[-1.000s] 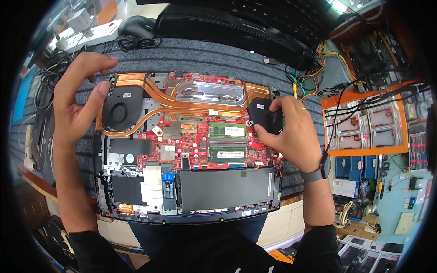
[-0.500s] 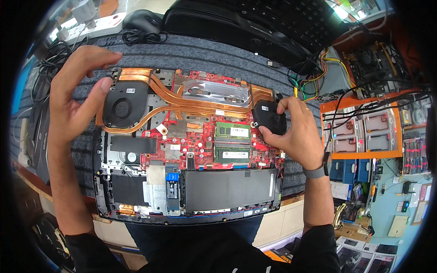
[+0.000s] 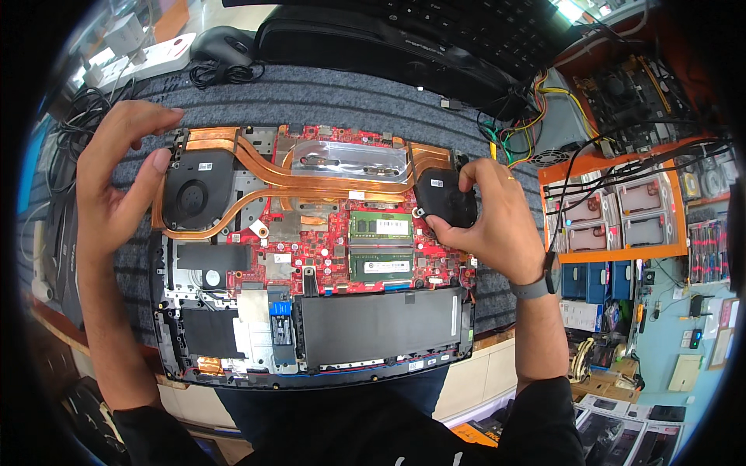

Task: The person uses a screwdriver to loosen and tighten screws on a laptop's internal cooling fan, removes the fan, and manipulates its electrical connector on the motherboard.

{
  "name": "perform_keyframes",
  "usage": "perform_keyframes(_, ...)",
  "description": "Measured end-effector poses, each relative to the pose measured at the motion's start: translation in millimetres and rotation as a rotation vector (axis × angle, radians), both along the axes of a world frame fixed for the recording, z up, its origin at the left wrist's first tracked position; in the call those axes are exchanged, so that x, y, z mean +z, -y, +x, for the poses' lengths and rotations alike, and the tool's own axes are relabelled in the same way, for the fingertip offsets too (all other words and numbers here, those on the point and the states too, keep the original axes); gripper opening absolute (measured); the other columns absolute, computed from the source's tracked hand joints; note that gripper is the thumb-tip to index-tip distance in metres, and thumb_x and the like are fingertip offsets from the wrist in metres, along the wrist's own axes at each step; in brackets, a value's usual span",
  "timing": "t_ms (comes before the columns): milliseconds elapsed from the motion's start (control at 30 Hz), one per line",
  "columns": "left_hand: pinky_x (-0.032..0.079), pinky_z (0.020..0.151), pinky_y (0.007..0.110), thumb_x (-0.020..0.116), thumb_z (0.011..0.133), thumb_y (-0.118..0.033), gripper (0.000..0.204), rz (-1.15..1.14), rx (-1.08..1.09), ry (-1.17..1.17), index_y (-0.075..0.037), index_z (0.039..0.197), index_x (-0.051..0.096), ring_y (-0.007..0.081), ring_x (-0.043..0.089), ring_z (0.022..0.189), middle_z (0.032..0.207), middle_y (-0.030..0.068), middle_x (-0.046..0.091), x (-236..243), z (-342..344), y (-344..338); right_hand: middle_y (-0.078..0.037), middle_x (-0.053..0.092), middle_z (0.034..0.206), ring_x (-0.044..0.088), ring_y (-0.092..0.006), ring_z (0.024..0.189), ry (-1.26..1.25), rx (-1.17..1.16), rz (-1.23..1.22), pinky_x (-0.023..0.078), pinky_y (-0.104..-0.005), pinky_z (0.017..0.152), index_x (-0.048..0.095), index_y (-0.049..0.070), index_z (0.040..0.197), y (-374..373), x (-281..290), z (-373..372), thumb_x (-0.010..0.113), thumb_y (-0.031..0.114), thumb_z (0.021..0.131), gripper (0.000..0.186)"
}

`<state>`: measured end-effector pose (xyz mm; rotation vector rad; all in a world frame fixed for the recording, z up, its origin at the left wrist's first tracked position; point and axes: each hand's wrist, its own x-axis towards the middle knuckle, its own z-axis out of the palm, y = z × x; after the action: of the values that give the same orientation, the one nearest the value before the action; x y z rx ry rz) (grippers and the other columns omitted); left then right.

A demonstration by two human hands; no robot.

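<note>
An opened laptop base [image 3: 311,379] lies in front of me, with its red motherboard [image 3: 332,269] bare. Copper heat pipes [image 3: 311,186] run between a black cooling fan [image 3: 194,194] on the left and another black cooling fan [image 3: 444,196] on the right. My right hand [image 3: 493,213] grips the right fan, thumb at its lower edge and fingers at its upper right. My left hand [image 3: 116,175] is beside the left fan, thumb and forefinger apart, with nothing visible between them. Two green memory modules [image 3: 381,237] and a black battery [image 3: 373,326] sit in the base.
A grey ribbed mat [image 3: 326,97] lies under the laptop. A mouse [image 3: 223,46], a white power strip [image 3: 155,60] and a black keyboard [image 3: 474,31] are at the back. On the right are loose cables [image 3: 536,128] and an orange tray [image 3: 614,252] holding clear cases.
The laptop and both hands sit slightly farther left in the picture, as the whole view has shifted. The right hand keeps its grip on the fan; the left stays apart from its fan.
</note>
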<state>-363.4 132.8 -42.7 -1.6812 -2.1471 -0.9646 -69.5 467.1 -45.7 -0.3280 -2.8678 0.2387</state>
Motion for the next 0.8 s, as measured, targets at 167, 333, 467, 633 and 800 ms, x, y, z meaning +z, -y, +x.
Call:
perform_keyframes(167, 0.046, 0.078, 0.032, 0.068, 0.088, -0.010, 0.033, 0.006, -0.001, -0.006, 0.002, 0.118, 0.073, 0.0233, 0.066, 0.101, 0.112, 0.0134, 0.072, -1.7, 1.0, -2.7, -0.011, 0.062, 0.098, 0.062, -0.0343, 0.095, -0.030, -0.018, -0.032, 0.047, -0.0466, 0.084, 0.055, 0.007, 0.102, 0.2, -6.3, 2.1, 0.094, 0.030, 0.071, 0.054)
perform_keyframes(333, 0.047, 0.079, 0.033, 0.068, 0.087, -0.009, 0.033, 0.020, -0.008, -0.024, 0.002, 0.119, 0.073, 0.0247, 0.067, 0.101, 0.112, 0.0141, 0.072, -1.8, 0.7, -3.1, -0.011, 0.061, 0.097, 0.061, -0.0343, 0.094, -0.065, -0.014, -0.031, 0.047, -0.0468, 0.082, 0.054, 0.007, 0.101, -1.3, -9.2, 3.6, 0.094, 0.030, 0.071, 0.055)
perform_keyframes(467, 0.047, 0.079, 0.033, 0.068, 0.087, -0.009, 0.034, 0.009, -0.013, -0.018, 0.002, 0.119, 0.073, 0.0252, 0.067, 0.101, 0.112, 0.0145, 0.072, -1.5, -0.8, -2.5, -0.011, 0.060, 0.096, 0.061, -0.0344, 0.093, -0.045, -0.016, -0.053, 0.047, -0.0470, 0.082, 0.054, 0.007, 0.100, -0.9, -6.7, 4.6, 0.094, 0.030, 0.071, 0.055)
perform_keyframes(633, 0.047, 0.079, 0.034, 0.069, 0.087, -0.008, 0.033, 0.012, -0.013, -0.022, 0.002, 0.119, 0.073, 0.0256, 0.067, 0.101, 0.112, 0.0146, 0.072, -1.9, -1.5, -2.1, -0.011, 0.059, 0.096, 0.060, -0.0342, 0.094, -0.033, 0.002, -0.036, 0.047, -0.0462, 0.082, 0.054, 0.007, 0.100, -1.0, -6.8, 7.7, 0.094, 0.031, 0.071, 0.055)
perform_keyframes(800, 0.047, 0.078, 0.034, 0.068, 0.087, -0.009, 0.033, 0.016, -0.020, -0.032, 0.001, 0.118, 0.073, 0.0254, 0.066, 0.100, 0.112, 0.0146, 0.072, -4.5, -1.3, -4.3, -0.012, 0.059, 0.097, 0.060, -0.0341, 0.095, -0.032, 0.000, -0.005, 0.047, -0.0461, 0.082, 0.054, 0.007, 0.101, 1.5, -4.8, 7.0, 0.094, 0.033, 0.071, 0.056)
